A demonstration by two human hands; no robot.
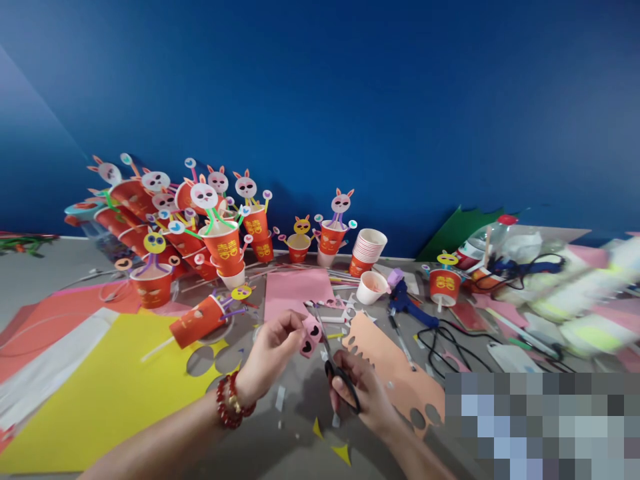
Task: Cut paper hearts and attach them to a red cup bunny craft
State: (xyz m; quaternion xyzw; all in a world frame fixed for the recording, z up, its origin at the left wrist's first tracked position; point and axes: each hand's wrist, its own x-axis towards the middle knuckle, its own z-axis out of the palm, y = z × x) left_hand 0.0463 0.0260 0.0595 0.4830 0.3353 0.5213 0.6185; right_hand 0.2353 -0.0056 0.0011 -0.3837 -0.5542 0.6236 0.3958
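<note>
Pinching pink heart-marked paper (311, 338), the left hand (270, 350) is helping snips go neatly; the right hand (366, 390) is gripping black-handled metal scissors (327, 345).

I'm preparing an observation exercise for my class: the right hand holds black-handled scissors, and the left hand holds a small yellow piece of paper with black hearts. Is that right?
Not quite: the small piece of paper is pink, not yellow, as the head view shows. The left hand does hold it, and the right hand holds the black-handled scissors.
</note>
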